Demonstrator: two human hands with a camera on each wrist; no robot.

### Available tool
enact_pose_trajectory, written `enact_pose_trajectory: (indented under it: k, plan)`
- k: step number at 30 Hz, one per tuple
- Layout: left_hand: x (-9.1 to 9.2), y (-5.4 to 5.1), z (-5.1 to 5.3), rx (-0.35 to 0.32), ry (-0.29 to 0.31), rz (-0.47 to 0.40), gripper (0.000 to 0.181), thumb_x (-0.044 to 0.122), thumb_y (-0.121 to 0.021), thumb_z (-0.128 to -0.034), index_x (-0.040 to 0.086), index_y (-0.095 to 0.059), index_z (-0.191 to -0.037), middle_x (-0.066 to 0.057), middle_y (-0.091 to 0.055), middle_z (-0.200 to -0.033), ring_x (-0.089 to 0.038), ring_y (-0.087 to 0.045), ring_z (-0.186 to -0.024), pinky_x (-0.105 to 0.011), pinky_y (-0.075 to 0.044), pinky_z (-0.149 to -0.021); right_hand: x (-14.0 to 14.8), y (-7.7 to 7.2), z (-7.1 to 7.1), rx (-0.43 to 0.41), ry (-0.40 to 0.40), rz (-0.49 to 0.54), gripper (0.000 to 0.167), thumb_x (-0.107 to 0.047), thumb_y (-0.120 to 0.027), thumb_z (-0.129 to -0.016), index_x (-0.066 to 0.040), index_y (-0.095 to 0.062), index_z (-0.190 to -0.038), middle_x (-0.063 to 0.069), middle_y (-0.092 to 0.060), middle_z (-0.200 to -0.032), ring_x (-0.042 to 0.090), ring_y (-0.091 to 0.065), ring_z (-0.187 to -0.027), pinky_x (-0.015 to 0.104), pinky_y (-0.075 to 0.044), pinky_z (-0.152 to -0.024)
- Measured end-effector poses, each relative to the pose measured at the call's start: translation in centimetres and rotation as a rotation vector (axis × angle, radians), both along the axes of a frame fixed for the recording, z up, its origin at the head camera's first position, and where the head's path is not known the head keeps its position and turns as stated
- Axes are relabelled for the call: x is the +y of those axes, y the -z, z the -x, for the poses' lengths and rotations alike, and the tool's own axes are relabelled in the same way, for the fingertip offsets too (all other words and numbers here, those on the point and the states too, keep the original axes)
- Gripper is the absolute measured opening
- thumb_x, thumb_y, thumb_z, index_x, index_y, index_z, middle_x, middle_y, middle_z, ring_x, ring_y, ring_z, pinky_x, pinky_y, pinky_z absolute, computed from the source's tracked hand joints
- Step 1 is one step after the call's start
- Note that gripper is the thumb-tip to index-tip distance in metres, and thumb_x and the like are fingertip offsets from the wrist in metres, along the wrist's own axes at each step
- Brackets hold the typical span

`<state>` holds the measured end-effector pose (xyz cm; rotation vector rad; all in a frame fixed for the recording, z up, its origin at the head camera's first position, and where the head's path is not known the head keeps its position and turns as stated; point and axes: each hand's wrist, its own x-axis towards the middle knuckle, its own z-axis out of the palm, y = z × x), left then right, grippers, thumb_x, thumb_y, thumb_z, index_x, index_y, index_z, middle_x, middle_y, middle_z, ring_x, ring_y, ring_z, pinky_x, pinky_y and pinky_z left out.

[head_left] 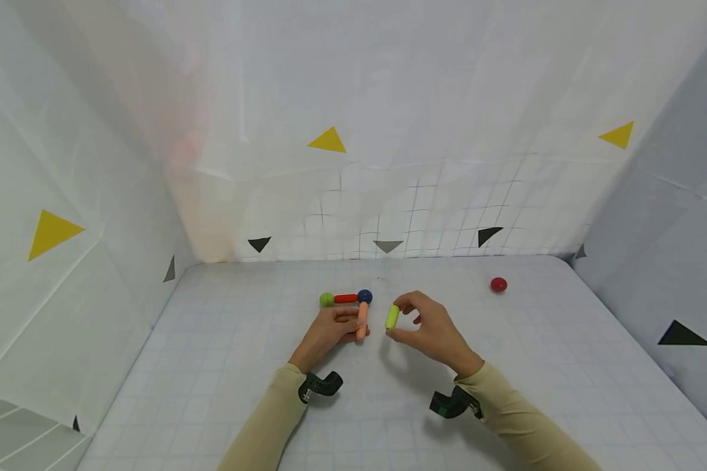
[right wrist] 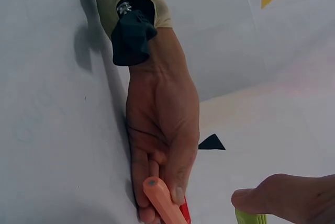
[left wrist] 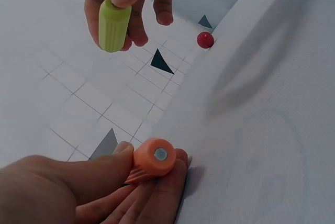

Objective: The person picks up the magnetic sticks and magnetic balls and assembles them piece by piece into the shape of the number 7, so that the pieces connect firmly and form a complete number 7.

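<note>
My left hand point(head_left: 328, 330) pinches an orange magnetic rod point(head_left: 362, 320) between thumb and fingers; a round metal disc shows in the rod's near end in the left wrist view. The rod's far end meets a blue ball point(head_left: 364, 297). From that ball a red rod point(head_left: 345, 298) runs left to a green ball point(head_left: 326, 299), all in a line on the table. To the right, my right hand point(head_left: 433, 330) holds a yellow-green rod point(head_left: 392, 317) by its two ends, thumb below and finger above. This rod is apart from the orange one.
A red ball point(head_left: 498, 284) lies alone on the far right of the white table point(head_left: 235, 392). White sheets with yellow and black triangles wall the table at the back and sides. A dark wrist camera point(head_left: 456, 402) sits on the right sleeve.
</note>
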<state>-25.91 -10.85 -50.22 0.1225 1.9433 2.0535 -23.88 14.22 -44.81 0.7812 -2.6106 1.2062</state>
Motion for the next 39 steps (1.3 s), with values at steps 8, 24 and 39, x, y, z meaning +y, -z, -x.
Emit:
enact_pose_trajectory:
  k: [8, 24, 39]
  plan:
    - [0.0, 0.1, 0.1, 0.007, -0.006, 0.027, 0.041, 0.012, -0.070, -0.1018, -0.005, -0.061, -0.139, -0.015, -0.075, -0.110, -0.026, -0.074, -0.101, -0.032, -0.059, -0.087, -0.9, 0.2, -0.4, -0.003, -0.041, -0.007, 0.049, -0.017, -0.091, -0.082, -0.007, -0.065, -0.122, 0.000, -0.064, -0.109, 0.032, -0.061, -0.103, 0.048, -0.057, -0.080]
    - [0.0, 0.4, 0.4, 0.005, -0.043, 0.082, 0.039, 0.014, -0.071, -0.1013, -0.004, -0.064, -0.136, -0.014, -0.072, -0.120, -0.021, -0.071, -0.101, -0.032, -0.060, -0.086, -2.8, 1.9, -1.1, -0.005, -0.111, 0.031, 0.051, -0.015, -0.091, -0.081, -0.007, -0.064, -0.124, -0.002, -0.064, -0.111, 0.030, -0.063, -0.100, 0.046, -0.058, -0.077]
    - [0.0, 0.4, 0.3, 0.036, -0.026, 0.074, 0.039, 0.013, -0.070, -0.1019, -0.006, -0.064, -0.135, -0.016, -0.072, -0.120, -0.022, -0.072, -0.101, -0.033, -0.060, -0.085, -3.4, 3.2, -1.7, -0.043, -0.144, 0.035, 0.049, -0.008, -0.090, -0.079, -0.008, -0.064, -0.121, -0.001, -0.064, -0.112, 0.032, -0.061, -0.105, 0.043, -0.058, -0.078]
